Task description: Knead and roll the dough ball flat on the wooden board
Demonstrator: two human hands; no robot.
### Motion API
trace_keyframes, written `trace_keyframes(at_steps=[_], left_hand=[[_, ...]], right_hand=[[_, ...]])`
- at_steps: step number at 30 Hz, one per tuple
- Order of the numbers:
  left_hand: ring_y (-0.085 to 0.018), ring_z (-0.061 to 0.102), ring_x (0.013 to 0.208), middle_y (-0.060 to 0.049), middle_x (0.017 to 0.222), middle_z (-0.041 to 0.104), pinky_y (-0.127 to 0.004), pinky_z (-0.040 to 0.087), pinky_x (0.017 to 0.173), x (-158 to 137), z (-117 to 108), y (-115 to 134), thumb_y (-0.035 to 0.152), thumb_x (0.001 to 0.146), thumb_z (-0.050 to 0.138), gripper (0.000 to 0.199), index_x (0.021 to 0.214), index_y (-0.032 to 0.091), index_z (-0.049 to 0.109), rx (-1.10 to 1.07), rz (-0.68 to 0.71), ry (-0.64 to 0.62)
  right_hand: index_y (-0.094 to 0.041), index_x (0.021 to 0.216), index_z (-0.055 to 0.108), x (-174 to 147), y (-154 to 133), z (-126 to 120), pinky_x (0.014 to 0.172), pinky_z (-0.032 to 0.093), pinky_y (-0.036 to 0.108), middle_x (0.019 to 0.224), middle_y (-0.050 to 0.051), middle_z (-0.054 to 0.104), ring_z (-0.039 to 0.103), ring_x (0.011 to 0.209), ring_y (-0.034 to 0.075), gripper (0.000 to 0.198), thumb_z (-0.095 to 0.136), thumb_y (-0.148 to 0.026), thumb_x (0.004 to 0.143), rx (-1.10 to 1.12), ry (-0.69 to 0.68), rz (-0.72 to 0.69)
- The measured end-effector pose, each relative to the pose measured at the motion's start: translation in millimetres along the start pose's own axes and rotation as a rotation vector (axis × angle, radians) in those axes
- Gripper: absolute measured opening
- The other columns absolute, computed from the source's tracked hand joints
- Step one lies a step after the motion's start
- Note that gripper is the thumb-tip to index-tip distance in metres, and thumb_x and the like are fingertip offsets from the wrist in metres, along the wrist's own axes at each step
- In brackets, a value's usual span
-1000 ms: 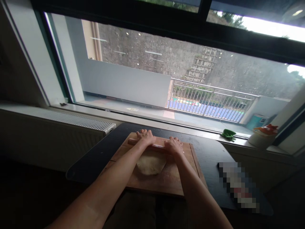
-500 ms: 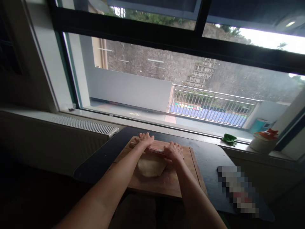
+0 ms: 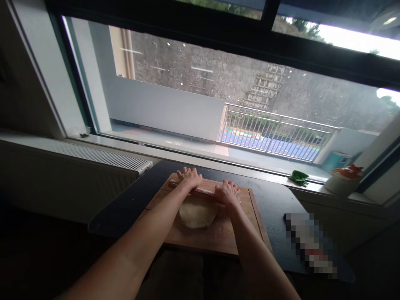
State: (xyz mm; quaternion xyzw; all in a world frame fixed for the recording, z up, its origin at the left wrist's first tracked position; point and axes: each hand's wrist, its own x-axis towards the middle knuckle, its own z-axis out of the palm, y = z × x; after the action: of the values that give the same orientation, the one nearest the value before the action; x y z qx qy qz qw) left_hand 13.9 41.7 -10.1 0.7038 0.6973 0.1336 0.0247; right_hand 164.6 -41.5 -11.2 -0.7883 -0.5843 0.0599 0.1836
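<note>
A wooden rolling pin with red-and-white print lies crosswise at the far edge of a flat, pale piece of dough. Over its left part rests my left hand, fingers bent across it and palm down. Toward the other end, my right hand lies on the pin in the same way. Both forearms reach forward, and the left one covers part of the dough's left edge. Beneath everything is a wooden board with a groove near its right side.
The board lies on a dark table with rounded corners. A blurred-out item is at the table's right. Along the window sill are a green object and a pale pot with something orange on top. A radiator stands left.
The whole view has shifted slightly, so the scene sits a little higher and further left. Both hands stay on the rolling pin, almost in the same place on the board.
</note>
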Motion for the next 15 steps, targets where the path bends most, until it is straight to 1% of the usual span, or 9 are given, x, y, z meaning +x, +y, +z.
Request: trace_keyframes(at_steps=[3, 5, 7, 9, 12, 15], left_hand=[[-0.030, 0.037, 0.118, -0.013, 0.120, 0.054, -0.054, 0.021, 0.096, -20.0, -5.7, -4.9, 0.048, 0.077, 0.031, 0.048, 0.107, 0.018, 0.054, 0.006, -0.003, 0.041], [-0.030, 0.039, 0.116, -0.013, 0.116, 0.056, -0.052, 0.023, 0.095, -31.8, -7.8, -9.4, 0.050, 0.076, 0.031, 0.050, 0.106, 0.017, 0.054, 0.006, -0.010, 0.045], [-0.030, 0.041, 0.114, -0.014, 0.115, 0.057, -0.049, 0.024, 0.096, -41.3, -7.9, -14.5, 0.052, 0.076, 0.031, 0.053, 0.106, 0.015, 0.055, 0.008, 0.003, 0.030], [-0.030, 0.042, 0.114, -0.014, 0.116, 0.056, -0.047, 0.024, 0.096, -48.4, -7.1, -19.2, 0.053, 0.076, 0.030, 0.055, 0.107, 0.015, 0.055, 0.012, 0.036, 0.026], [-0.031, 0.039, 0.117, -0.014, 0.121, 0.053, -0.049, 0.021, 0.097, -54.2, -7.9, -22.6, 0.055, 0.076, 0.030, 0.057, 0.111, 0.016, 0.053, 0.025, 0.051, 0.032], [-0.032, 0.039, 0.118, -0.014, 0.122, 0.053, -0.050, 0.021, 0.097, -51.9, -11.2, -19.8, 0.056, 0.076, 0.031, 0.058, 0.113, 0.017, 0.052, 0.035, 0.036, -0.005]], right_hand=[[-0.018, 0.106, 0.054, -22.2, -2.4, -2.1, 0.090, 0.028, 0.043, 0.112, 0.013, 0.051, 0.042, 0.108, 0.028, 0.037, 0.033, -0.037, 0.083, -0.023, 0.072, -0.076], [-0.018, 0.107, 0.054, -39.2, -3.7, -3.5, 0.092, 0.025, 0.042, 0.114, 0.013, 0.051, 0.039, 0.111, 0.027, 0.037, 0.032, -0.037, 0.084, -0.052, 0.131, -0.134], [-0.018, 0.103, 0.058, -55.3, -4.5, -5.3, 0.094, 0.022, 0.041, 0.114, 0.013, 0.051, 0.035, 0.115, 0.027, 0.037, 0.030, -0.036, 0.086, -0.080, 0.173, -0.186], [-0.018, 0.094, 0.061, -67.8, -5.1, -7.3, 0.096, 0.020, 0.041, 0.115, 0.013, 0.052, 0.033, 0.117, 0.027, 0.039, 0.027, -0.037, 0.088, -0.100, 0.184, -0.221], [-0.019, 0.089, 0.064, -75.4, -6.2, -9.9, 0.095, 0.021, 0.041, 0.116, 0.013, 0.052, 0.034, 0.117, 0.027, 0.042, 0.026, -0.037, 0.089, -0.116, 0.173, -0.242], [-0.019, 0.091, 0.064, -69.8, -6.8, -10.6, 0.094, 0.023, 0.041, 0.115, 0.014, 0.053, 0.034, 0.117, 0.027, 0.042, 0.026, -0.037, 0.089, -0.127, 0.140, -0.228]])
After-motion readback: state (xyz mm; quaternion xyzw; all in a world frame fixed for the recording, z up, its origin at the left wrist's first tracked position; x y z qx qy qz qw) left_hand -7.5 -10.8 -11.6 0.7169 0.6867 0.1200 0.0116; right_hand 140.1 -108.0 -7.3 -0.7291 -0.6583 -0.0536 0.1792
